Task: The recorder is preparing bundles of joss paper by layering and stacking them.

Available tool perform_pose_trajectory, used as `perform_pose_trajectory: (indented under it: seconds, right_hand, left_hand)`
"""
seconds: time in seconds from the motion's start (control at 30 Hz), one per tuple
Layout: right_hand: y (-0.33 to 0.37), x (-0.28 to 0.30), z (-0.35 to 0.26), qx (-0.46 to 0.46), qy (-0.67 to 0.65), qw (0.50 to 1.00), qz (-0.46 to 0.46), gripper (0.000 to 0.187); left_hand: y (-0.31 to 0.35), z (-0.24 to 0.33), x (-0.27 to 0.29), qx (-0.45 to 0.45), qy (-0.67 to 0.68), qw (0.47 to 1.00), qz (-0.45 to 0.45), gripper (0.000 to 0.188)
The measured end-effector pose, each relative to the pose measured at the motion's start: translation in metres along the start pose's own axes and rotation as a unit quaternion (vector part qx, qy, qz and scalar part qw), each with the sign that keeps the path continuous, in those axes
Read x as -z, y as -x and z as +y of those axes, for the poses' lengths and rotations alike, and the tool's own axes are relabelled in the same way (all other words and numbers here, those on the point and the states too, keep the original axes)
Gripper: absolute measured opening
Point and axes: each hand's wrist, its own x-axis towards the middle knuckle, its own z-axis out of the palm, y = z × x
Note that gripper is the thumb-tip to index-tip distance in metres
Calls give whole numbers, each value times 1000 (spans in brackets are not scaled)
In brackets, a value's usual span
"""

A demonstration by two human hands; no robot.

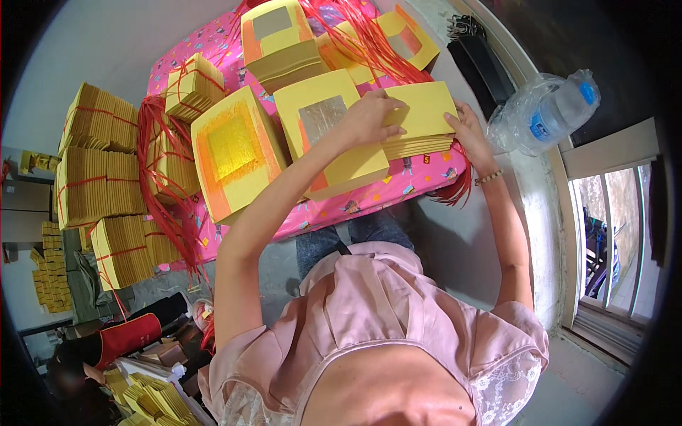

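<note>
Right-hand paper stack [424, 113]: plain yellow. Left front stack [233, 150]: yellow, bearing a gold rectangle bordered in orange. Middle stack [312, 115]: yellow, bearing a silver rectangle. Cords [152, 135]: red. Table cover [419, 175]: bright pink, patterned with small multicoloured figures. Blouse [376, 291]: pale pink, with white floral lace. Bottle cap [587, 92]: blue.

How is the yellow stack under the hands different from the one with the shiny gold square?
The plain stack shows only yellow on top; the gold-square stack has orange around its gold. The left hand and right hand touch the plain stack, not the gold-square stack. Both are yellow, on a pink cover.
</note>
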Motion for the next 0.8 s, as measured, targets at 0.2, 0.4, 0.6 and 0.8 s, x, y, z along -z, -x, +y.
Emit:
perform_pose_trajectory:
  seconds: [0.2, 0.4, 0.6, 0.8]
  right_hand:
    - [1, -7, 4, -5, 45, 999, 17, 44]
    - [1, -12, 11, 13, 122, 992, 38, 44]
    - [-5, 2, 36, 70, 306, 947, 72, 50]
    - [-4, 0, 35, 35, 348, 934, 76, 47]
  left_hand:
    - [1, -3, -4, 10, -2, 1000, 3, 54]
    - [0, -3, -11, -17, -50, 999, 12, 51]
    - [-9, 3, -24, -8, -88, 995, -55, 49]
    - [-9, 4, -33, 22, -79, 994, -75, 39]
